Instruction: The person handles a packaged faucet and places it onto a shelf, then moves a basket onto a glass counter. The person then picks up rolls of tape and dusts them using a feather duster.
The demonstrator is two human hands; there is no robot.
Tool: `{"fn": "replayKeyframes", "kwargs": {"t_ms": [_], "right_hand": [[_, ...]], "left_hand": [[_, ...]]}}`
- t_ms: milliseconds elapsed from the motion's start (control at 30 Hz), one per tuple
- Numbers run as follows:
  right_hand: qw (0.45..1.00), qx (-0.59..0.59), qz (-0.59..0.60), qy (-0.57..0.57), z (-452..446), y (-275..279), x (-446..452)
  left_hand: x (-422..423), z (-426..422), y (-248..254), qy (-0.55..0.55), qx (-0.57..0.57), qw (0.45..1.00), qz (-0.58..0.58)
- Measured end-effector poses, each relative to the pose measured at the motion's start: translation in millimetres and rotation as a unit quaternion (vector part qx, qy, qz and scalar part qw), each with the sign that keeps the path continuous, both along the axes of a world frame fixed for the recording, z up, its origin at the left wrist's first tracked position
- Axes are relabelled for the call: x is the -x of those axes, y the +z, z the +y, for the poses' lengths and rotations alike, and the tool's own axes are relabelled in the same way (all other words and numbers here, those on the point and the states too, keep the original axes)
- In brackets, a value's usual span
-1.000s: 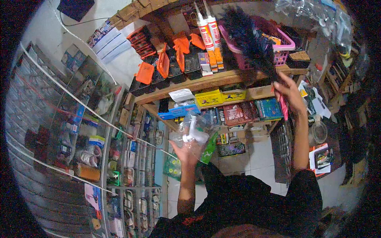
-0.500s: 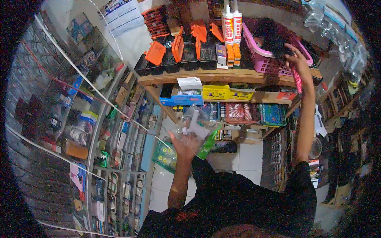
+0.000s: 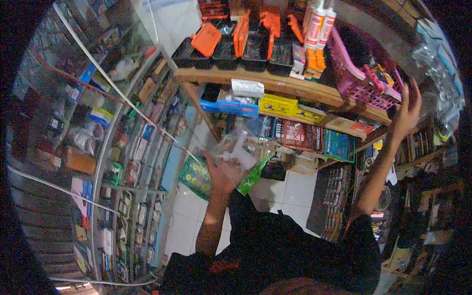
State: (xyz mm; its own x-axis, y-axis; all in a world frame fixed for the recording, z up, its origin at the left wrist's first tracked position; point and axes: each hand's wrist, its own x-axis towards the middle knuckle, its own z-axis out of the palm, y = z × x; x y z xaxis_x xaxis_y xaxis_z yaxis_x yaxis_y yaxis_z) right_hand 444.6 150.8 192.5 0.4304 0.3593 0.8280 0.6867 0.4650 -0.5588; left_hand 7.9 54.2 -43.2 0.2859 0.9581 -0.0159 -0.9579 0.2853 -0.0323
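Note:
My left hand (image 3: 223, 177) is closed around a clear plastic bag (image 3: 231, 142) at the middle of the view. Inside it shows a white plastic piece shaped like a tap (image 3: 240, 153). A bright green packet (image 3: 254, 176) sticks out beside the bag, against the same hand. My right hand (image 3: 410, 105) is raised at the right end of the wooden shelf, fingers stretched upward and holding nothing I can see. It is just beside the pink basket (image 3: 364, 91), which has small colourful packets in it; whether fingers touch its rim I cannot tell.
Sealant tubes (image 3: 319, 29) and black boxes with orange lids (image 3: 206, 39) stand on the wooden shelf (image 3: 275, 81). Below are a yellow box (image 3: 278, 104) and a red basket (image 3: 300, 133). A glass display case (image 3: 123, 147) runs along the left, crossed by a white cord (image 3: 93, 61).
My right hand has moved from over the pink basket to its right side. The view has swung, shifting the shelf. My left hand still holds the bag.

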Motion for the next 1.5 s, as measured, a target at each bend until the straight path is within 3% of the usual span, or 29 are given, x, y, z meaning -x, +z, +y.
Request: {"fn": "replayKeyframes", "kwargs": {"t_ms": [33, 67, 100, 133, 200, 233, 300, 400, 433, 600, 667, 700, 733, 767, 800, 833, 900, 933, 967, 1000, 1067, 1167, 1200, 1233, 1267, 1333, 1367, 1433, 1500], "right_hand": [[0.998, -0.051, 0.042, -0.021, -17, -19, 28], [0.987, -0.131, 0.082, 0.037, -24, -56, 49], [0.991, -0.091, 0.087, 0.039, -39, -97, 70], [0.994, -0.027, -0.014, 0.106, -48, -134, 89], [0.941, 0.224, -0.136, 0.216, -68, -169, 147], [0.895, 0.321, -0.136, 0.279, -75, -185, 169], [0.765, 0.481, 0.170, 0.392, -91, -273, 187], [0.472, 0.529, 0.490, 0.507, -103, -289, 215], [0.432, 0.498, 0.519, 0.543, -111, -320, 217], [0.554, 0.543, 0.443, 0.450, -108, -359, 247], [0.498, 0.513, 0.517, 0.470, -101, -360, 248], [0.468, 0.498, 0.553, 0.477, -94, -352, 254], [0.486, 0.521, 0.519, 0.472, -87, -343, 260], [0.503, 0.541, 0.485, 0.468, -84, -340, 265], [0.542, 0.559, 0.492, 0.390, -81, -342, 272], [0.561, 0.562, 0.454, 0.404, -73, -335, 270], [0.611, 0.549, 0.420, 0.387, -52, -306, 283], [0.595, 0.545, 0.435, 0.400, -37, -303, 280], [0.581, 0.539, 0.449, 0.413, -16, -300, 276], [0.607, 0.527, 0.440, 0.401, 5, -293, 278], [0.629, 0.510, 0.427, 0.402, 46, -272, 281], [0.615, 0.468, 0.423, 0.473, 99, -258, 283], [0.661, 0.467, 0.422, 0.408, 104, -247, 291], [0.667, 0.462, 0.418, 0.409, 113, -248, 293], [0.671, 0.456, 0.416, 0.410, 125, -250, 293], [0.686, 0.438, 0.396, 0.425, 138, -249, 293], [0.696, 0.434, 0.393, 0.415, 141, -250, 295], [0.715, 0.430, 0.387, 0.393, 145, -251, 299], [0.741, 0.419, 0.331, 0.408, 145, -250, 307]], "left_hand": [[1, 1, 10, 0.007, 0.024, 1.000, -0.006], [7, 3, 0, 0.008, 0.035, 0.999, 0.001], [13, 5, -10, 0.009, 0.045, 0.999, 0.009], [24, 7, -44, 0.003, 0.044, 0.999, 0.031], [29, 4, -68, -0.002, 0.073, 0.996, 0.056], [26, 4, -61, -0.002, 0.101, 0.993, 0.058], [20, 1, -49, 0.010, 0.152, 0.985, 0.082], [6, -4, -54, 0.044, 0.203, 0.973, 0.104], [5, -7, -64, 0.052, 0.203, 0.974, 0.083], [-3, -17, -105, 0.089, 0.170, 0.981, -0.002], [-8, -19, -113, 0.119, 0.228, 0.965, -0.042], [-11, -19, -125, 0.129, 0.170, 0.977, -0.026], [-14, -19, -140, 0.139, 0.110, 0.984, -0.008], [-13, -18, -143, 0.136, 0.128, 0.981, -0.054], [-9, -14, -139, 0.134, 0.146, 0.975, -0.100], [-3, -12, -134, 0.116, 0.237, 0.942, -0.210], [4, -1, -134, 0.128, 0.201, 0.971, 0.017], [-2, 5, -143, 0.137, 0.057, 0.926, 0.348], [-3, 10, -154, 0.131, -0.023, 0.882, 0.453], [-3, 14, -165, 0.138, -0.098, 0.820, 0.547], [-2, 19, -190, 0.162, -0.098, 0.914, 0.359], [5, 4, -213, 0.124, -0.019, 0.914, 0.386], [7, -2, -258, 0.120, -0.102, 0.802, 0.576], [10, -8, -302, 0.133, -0.168, 0.645, 0.733], [13, -16, -299, 0.146, -0.175, 0.541, 0.810], [19, -27, -277, 0.110, -0.104, 0.530, 0.834], [23, -32, -253, 0.061, -0.026, 0.624, 0.779], [23, -47, -243, 0.012, 0.092, 0.726, 0.681], [23, -59, -242, 0.014, 0.169, 0.766, 0.620]]}}
